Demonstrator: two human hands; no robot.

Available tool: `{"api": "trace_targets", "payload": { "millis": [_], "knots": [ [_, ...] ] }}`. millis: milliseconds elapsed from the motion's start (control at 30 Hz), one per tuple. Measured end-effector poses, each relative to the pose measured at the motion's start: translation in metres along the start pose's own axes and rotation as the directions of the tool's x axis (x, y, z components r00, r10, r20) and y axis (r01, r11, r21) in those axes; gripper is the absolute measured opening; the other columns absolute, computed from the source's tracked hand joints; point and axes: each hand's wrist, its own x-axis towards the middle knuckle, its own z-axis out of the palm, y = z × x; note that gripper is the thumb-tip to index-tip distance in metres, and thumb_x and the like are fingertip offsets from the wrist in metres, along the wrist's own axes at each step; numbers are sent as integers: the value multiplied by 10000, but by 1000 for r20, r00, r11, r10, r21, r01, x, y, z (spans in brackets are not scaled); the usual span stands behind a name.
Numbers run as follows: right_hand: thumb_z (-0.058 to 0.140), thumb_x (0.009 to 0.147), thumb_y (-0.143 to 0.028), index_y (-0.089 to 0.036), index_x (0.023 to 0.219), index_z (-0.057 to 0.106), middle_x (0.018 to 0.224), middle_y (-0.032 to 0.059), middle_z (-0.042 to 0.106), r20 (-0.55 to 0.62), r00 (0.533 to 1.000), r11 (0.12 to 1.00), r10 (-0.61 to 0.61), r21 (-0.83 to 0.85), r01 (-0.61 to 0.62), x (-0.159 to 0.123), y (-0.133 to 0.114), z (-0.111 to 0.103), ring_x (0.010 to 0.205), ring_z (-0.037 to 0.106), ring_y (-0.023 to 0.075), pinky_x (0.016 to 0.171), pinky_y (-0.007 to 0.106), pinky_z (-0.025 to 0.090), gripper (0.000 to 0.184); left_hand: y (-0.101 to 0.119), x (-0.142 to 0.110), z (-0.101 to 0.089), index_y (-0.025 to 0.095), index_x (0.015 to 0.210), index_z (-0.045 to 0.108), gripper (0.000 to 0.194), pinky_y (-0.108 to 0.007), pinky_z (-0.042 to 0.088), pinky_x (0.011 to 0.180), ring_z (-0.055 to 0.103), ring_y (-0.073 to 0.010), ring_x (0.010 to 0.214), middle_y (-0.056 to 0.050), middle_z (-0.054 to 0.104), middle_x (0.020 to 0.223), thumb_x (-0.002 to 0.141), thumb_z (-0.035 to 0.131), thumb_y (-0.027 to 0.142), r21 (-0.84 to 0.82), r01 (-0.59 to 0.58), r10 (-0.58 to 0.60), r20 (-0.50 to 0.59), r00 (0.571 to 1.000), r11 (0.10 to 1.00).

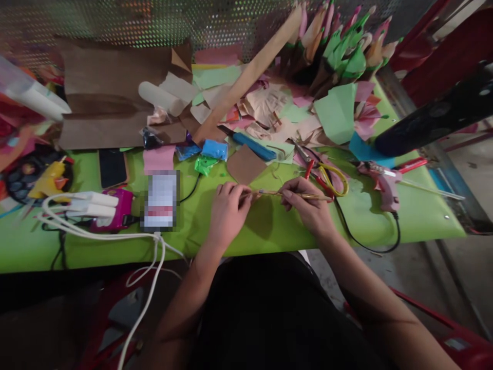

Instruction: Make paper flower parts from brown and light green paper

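Observation:
My right hand (308,208) pinches a thin paintbrush (316,197) that lies almost level above the green table (192,210). The brush's narrow tip points left, toward my left hand (228,208). There the thumb and fingers are closed together close to the tip. Whatever they grip, if anything, is too small and hidden to make out. A brown paper square (245,164) lies on the table just beyond both hands. Scissors with red and yellow handles (327,177) rest behind my right hand.
A pink glue gun (387,187) with its cord lies at right, near a dark bottle (435,110). Paper scraps (269,105) and paper flowers (346,51) crowd the back. At left are a phone (162,198), white cables (100,236) and a magenta power block (119,208).

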Motion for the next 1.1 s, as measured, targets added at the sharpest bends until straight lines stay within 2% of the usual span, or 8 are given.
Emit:
{"api": "trace_targets", "payload": {
  "millis": [233,367,533,1100],
  "knots": [
    [638,868,-343,-214,793,628,650,-21,600,21,1000,992,23,-125,-20,-1,-4,2,548,527,120,511,254,422,149,1,0,-3,220,1006,674,160,-362,494,873,580,-225,995,-66,644,1006,976,569,337,-21,1,-1,10,1000,1000],
    [639,862,-327,-214,800,630,650,-22,596,14,1000,992,20,-128,-18,-1,-4,2,553,531,123,513,254,418,129,1,-4,-10,247,1122,684,194,-367,490,901,585,-224,1020,-58,668,1061,982,551,255,-46,-17,20,56,998,999],
    [643,859,-307,-211,792,627,637,-25,594,31,999,996,20,-92,-17,-1,-5,4,535,523,118,499,247,401,118,-1,-11,-15,260,1131,703,254,-367,493,923,577,-227,1053,-52,667,1087,941,577,149,-48,-11,14,67,998,999],
    [628,889,-364,-215,821,620,665,-19,594,100,995,989,19,-150,-3,-4,-4,6,572,535,125,539,259,416,164,-4,-14,-10,268,1128,700,228,-390,499,953,573,-228,1067,-57,651,1086,960,565,196,-88,-7,11,45,999,996]
  ]
}}
